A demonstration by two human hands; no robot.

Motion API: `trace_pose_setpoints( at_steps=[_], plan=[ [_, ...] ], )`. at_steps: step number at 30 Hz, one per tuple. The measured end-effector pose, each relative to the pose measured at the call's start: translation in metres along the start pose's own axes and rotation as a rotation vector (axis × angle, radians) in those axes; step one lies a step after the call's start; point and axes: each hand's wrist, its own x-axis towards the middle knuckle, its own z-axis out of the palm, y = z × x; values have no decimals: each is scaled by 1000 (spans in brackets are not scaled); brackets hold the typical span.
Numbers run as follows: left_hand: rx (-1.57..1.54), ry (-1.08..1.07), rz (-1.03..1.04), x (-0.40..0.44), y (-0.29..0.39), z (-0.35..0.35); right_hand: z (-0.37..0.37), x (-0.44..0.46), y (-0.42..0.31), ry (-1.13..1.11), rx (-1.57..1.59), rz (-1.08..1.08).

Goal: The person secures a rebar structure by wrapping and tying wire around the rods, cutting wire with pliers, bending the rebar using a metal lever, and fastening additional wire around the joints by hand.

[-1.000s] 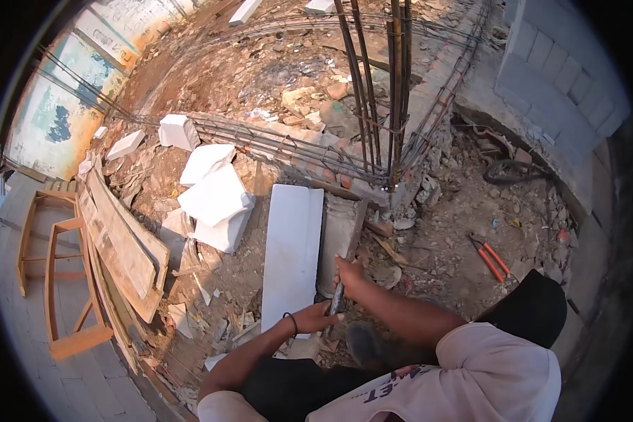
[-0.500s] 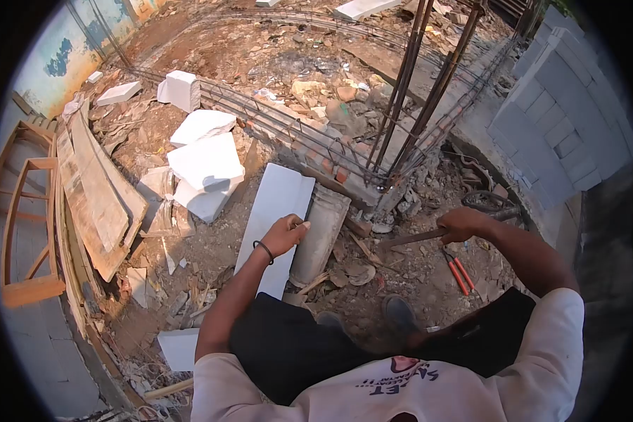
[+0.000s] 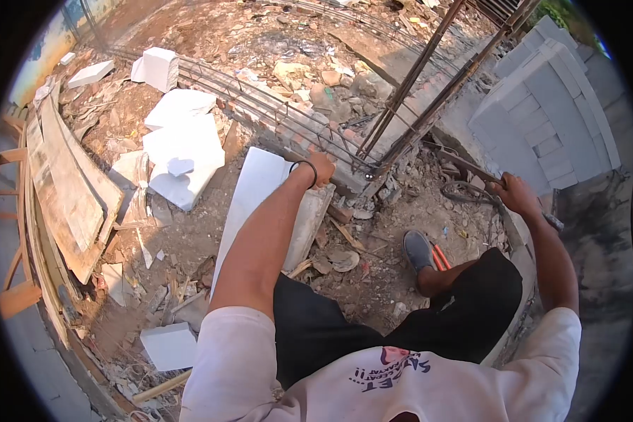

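My right hand (image 3: 519, 195) is wrapped round a long dark bar (image 3: 471, 166), which slants from the rebar corner past my wrist. My left hand (image 3: 321, 169), with a dark band at the wrist, is over the grey concrete piece (image 3: 309, 224), close to the horizontal rebar cage (image 3: 278, 111). Its fingers look curled; what they hold, if anything, is hidden. Under that forearm lies a long white block (image 3: 250, 186). A red-handled tool (image 3: 440, 257) lies beside my shoe (image 3: 418, 251), partly hidden by it.
Upright rebar (image 3: 429, 105) rises at the corner of the low brick footing. Stacked grey blocks (image 3: 541, 119) stand at right. Broken white blocks (image 3: 190, 151), wooden boards (image 3: 67, 183) and a wooden frame (image 3: 17, 299) lie at left. Rubble (image 3: 295, 70) covers the ground beyond.
My left hand has moved forward and right, from the white block toward the rebar. My right hand has swung right and up with the bar. My foot now stands by the red-handled tool.
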Motion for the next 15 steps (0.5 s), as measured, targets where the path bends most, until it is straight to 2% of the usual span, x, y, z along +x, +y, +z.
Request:
trace_pose_setpoints(
  at_steps=[2,4,6,10,12,14,15],
  plan=[
    [-544,182,-126,12,14,25,18,16,-11,-21,35,31],
    [-815,286,-201,17,30,56,41,36,-20,-47,72,49],
    [-1129,477,-149,19,42,86,61,63,-28,20,150,-2],
    [-1232,690,-179,37,14,98,77,120,-49,8,240,-111],
    [-1222,918,-151,51,-15,75,92,144,-57,47,278,-159],
    [-1464,972,-106,76,-37,30,115,180,-65,85,326,-235],
    [-1519,961,-139,76,-25,14,123,184,-68,99,368,-202]
  ],
)
